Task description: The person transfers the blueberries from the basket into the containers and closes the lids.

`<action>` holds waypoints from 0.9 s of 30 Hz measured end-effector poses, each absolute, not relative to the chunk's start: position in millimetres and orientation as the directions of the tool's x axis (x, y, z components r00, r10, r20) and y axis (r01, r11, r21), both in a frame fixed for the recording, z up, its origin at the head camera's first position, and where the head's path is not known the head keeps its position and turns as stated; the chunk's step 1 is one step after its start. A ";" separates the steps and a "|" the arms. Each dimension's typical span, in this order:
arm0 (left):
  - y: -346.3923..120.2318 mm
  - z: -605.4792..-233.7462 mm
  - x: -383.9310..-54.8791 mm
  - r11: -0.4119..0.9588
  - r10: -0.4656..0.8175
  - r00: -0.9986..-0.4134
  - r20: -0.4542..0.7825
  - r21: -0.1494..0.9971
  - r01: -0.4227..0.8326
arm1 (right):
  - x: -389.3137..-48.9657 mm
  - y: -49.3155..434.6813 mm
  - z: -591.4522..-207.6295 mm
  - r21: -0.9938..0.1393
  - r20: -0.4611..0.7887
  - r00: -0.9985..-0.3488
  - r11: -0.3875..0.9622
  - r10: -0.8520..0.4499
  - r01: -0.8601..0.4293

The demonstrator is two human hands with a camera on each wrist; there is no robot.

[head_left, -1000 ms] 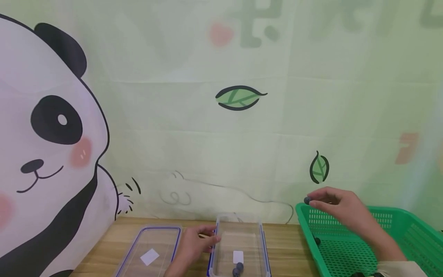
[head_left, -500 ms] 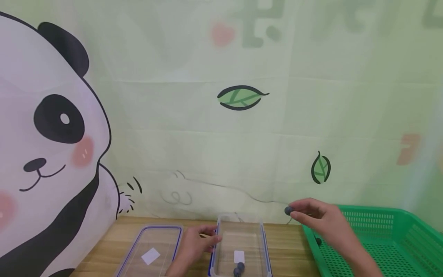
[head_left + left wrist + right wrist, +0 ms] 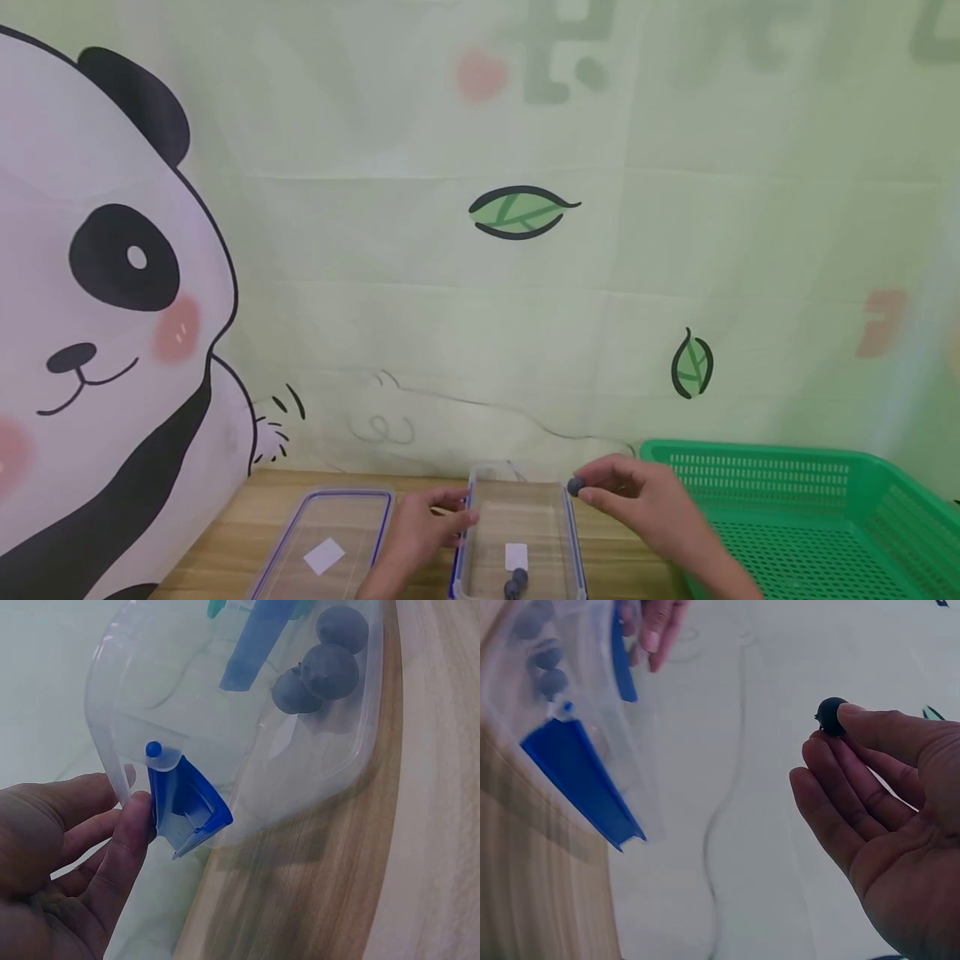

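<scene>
Two hands, part-curled: right (image 3: 641, 502) pinches blueberry (image 3: 575, 486), left (image 3: 422, 527) grips clear container (image 3: 519, 523).

The right hand (image 3: 637, 504) carries its berry (image 3: 575, 486) left and down, from over the far left corner of the basket (image 3: 757, 450) to just beside the right rim of the box (image 3: 517, 521). The forearm (image 3: 712, 554) now hides another berry inside the basket.
</scene>
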State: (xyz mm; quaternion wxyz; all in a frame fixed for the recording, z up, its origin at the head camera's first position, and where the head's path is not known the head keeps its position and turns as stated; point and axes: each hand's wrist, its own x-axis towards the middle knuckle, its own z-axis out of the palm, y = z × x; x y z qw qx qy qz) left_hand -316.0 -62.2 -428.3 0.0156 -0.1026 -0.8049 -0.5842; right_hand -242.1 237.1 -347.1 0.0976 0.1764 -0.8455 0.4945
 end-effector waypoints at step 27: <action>-61.5 -429.6 -316.3 0.280 0.152 -0.973 0.173 0.937 0.210 | -253.4 185.5 -397.2 -0.850 -0.025 -0.872 0.470 -0.489 -0.240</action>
